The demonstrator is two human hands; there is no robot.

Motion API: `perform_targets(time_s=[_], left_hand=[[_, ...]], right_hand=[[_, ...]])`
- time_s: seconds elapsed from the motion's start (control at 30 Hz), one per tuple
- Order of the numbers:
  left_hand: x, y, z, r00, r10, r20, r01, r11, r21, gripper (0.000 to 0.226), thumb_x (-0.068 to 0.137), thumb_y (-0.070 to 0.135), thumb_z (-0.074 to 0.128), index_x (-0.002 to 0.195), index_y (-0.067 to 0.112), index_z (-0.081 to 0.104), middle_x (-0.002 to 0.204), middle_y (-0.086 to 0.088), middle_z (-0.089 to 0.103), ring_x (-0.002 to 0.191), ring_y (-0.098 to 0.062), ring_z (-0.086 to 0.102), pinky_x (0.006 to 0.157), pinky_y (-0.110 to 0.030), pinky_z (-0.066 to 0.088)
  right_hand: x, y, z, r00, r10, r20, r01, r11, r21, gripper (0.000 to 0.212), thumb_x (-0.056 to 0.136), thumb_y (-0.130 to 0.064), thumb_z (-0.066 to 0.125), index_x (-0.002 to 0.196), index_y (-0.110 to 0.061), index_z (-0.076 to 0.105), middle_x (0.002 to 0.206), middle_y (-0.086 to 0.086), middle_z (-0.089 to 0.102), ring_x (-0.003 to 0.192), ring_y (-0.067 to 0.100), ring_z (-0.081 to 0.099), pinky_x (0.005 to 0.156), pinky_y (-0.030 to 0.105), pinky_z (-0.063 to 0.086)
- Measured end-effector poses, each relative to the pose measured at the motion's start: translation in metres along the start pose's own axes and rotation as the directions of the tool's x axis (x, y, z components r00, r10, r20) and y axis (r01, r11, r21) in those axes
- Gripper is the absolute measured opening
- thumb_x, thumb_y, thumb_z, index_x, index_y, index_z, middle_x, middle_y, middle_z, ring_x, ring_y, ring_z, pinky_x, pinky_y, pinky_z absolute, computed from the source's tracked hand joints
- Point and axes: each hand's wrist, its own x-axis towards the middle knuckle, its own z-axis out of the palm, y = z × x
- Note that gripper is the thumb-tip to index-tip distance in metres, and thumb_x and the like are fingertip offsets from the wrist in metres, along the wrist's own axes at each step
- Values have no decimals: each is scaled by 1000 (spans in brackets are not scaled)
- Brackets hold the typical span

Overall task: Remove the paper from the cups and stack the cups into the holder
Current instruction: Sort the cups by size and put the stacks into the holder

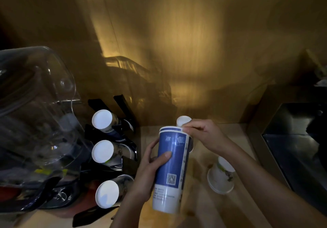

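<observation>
A tall blue-and-white stack of cups (172, 167) stands over the wooden counter, rims at the top. My left hand (149, 169) grips its side, thumb across the blue print. My right hand (203, 134) pinches the top rim of the stack at its right side; whether paper is between the fingers cannot be told. Behind the stack the white bottom of another cup (183, 120) shows. The black cup holder (123, 158) on the left carries three rows of cups lying sideways, white bases toward me (102, 119) (102, 151) (107, 194).
A short stack of white patterned cups (221, 178) stands upside down on the wooden counter (200, 208) to the right. A clear plastic dome (35, 114) fills the left side. A dark sink or tray (297, 148) lies at the right. The wooden wall rises behind.
</observation>
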Motion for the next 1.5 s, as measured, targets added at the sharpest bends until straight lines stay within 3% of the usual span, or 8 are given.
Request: perform_targets(time_s=[0.17, 0.27, 0.37, 0.47, 0.63, 1.03, 1.3, 1.5], left_hand=[[9, 25, -2, 988, 147, -42, -148, 988, -43, 98, 45, 53, 85, 123, 7, 48, 89, -9, 73, 71, -7, 74, 55, -17, 56], [10, 33, -4, 998, 48, 52, -40, 989, -142, 51, 80, 58, 58, 119, 25, 63, 106, -5, 74, 92, -16, 72, 73, -28, 60], [5, 48, -13, 1000, -6, -10, 5, 992, -126, 57, 65, 66, 56, 107, 29, 67, 92, -1, 78, 84, -15, 74, 65, -30, 59], [-4, 59, -23, 977, 132, -169, -131, 991, 17, 31, 93, 30, 49, 118, 14, 57, 70, 2, 71, 56, 0, 69, 48, -12, 51], [-2, 88, -30, 946, 263, -190, -219, 950, 224, 36, 95, 50, 31, 93, 45, 67, 94, 27, 71, 91, 13, 63, 66, -5, 49], [-22, 152, -68, 814, 518, -261, -446, 847, 290, 57, 82, 67, 36, 108, 30, 70, 113, 9, 73, 107, -4, 65, 84, -18, 50], [-7, 144, -92, 828, 452, -333, -400, 891, 215, 70, 79, 73, 31, 127, 28, 57, 134, 3, 60, 124, -9, 54, 110, -37, 37], [1, 136, -92, 813, 487, -318, -441, 873, 209, 66, 83, 68, 37, 125, 22, 59, 123, -1, 68, 114, -10, 62, 86, -21, 53]], right_hand=[[2, -2, 9, 982, -56, 182, 92, 975, -200, 67, 87, 4, 49, 115, -56, 43, 122, -32, 35, 114, -12, 36, 91, 13, 41], [6, 1, 19, 970, -95, 223, 163, 938, -308, 77, 79, 0, 63, 132, -44, 28, 133, -27, 21, 127, -4, 23, 102, 21, 36], [13, 1, 28, 986, -120, 120, 146, 960, -241, 82, 72, -9, 74, 132, -41, 29, 136, -23, 23, 129, 3, 26, 100, 16, 35], [23, -5, 36, 989, -146, 28, 148, 976, -159, 83, 63, -17, 82, 123, -50, 35, 131, -22, 35, 119, 0, 40, 84, 3, 38], [40, -24, 46, 996, -87, -11, 86, 996, -25, 68, 47, -62, 75, 105, -65, 39, 118, -32, 44, 105, -21, 43, 75, -3, 38], [111, -71, 104, 981, -161, 112, 175, 976, -132, 72, 56, -66, 67, 119, -44, 41, 124, -12, 52, 112, 7, 48, 87, 24, 38], [138, -56, 128, 976, -85, 202, 142, 948, -285, 78, 64, -65, 65, 129, -32, 38, 136, 0, 49, 125, 22, 43, 106, 53, 30], [151, -46, 131, 977, -69, 200, 127, 949, -288, 74, 70, -56, 66, 132, -29, 37, 136, 0, 49, 125, 21, 42, 106, 52, 31]])
